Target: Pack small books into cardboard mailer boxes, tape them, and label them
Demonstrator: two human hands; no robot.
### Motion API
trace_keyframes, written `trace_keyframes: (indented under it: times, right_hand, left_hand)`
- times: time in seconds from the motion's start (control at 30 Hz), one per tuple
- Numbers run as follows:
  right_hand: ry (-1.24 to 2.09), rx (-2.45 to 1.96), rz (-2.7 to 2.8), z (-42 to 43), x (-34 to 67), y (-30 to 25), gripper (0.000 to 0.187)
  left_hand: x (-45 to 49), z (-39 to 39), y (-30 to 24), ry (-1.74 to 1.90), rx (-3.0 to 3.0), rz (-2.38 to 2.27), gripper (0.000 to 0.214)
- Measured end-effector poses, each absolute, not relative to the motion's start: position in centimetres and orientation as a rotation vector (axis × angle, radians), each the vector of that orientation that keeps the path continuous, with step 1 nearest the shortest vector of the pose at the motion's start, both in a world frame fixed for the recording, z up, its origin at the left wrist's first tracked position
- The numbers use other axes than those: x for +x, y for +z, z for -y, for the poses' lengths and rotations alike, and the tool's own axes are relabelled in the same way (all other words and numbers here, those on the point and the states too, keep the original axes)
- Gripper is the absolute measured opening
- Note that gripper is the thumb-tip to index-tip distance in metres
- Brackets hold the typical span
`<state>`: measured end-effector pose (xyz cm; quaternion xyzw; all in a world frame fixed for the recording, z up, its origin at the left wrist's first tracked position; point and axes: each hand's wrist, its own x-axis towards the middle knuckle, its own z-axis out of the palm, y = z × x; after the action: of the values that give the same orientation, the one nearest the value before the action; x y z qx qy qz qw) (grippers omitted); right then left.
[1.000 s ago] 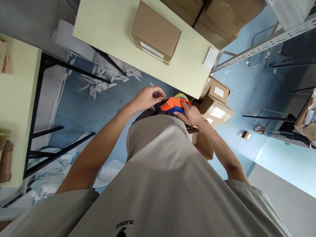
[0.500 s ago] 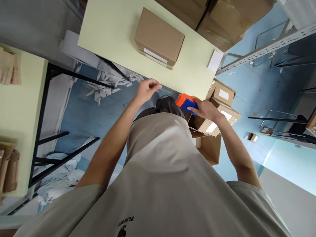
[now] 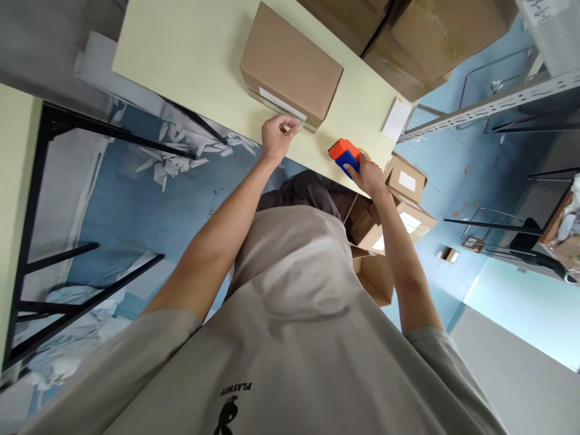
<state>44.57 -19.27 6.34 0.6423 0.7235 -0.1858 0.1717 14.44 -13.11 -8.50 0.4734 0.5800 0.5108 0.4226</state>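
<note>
In my right hand is an orange and blue tape dispenser, held over the table's near edge, with a bit of yellow showing behind it. My left hand is closed in a pinch just in front of a closed brown cardboard box. Whatever lies between those fingertips, if anything, is too small to make out. The box rests on the pale yellow table; a white label strip runs along its near side.
Large cartons stand beyond the box, with a small white box at the table's right end. Opened cartons are stacked below on the right. Paper scraps lie under the table. A black-framed second table is at left.
Both hands have moved forward, the left one up to the box's near side. The tape dispenser has come over the table with my right hand. My view has shifted nearer the table.
</note>
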Motion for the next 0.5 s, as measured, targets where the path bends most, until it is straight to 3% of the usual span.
trace_keyframes:
  times: [0.27, 0.5]
  right_hand:
    - [-0.560, 1.851, -2.028, 17.4, 43.9, 3.3, 0.093]
    - [-0.477, 1.811, -1.979, 17.4, 42.3, 3.5, 0.090]
  left_hand:
    - [15.4, 12.5, -9.3, 1.347, 1.146, -1.529, 0.028]
    - [15.5, 12.2, -8.5, 1.322, 0.740, -1.550, 0.056]
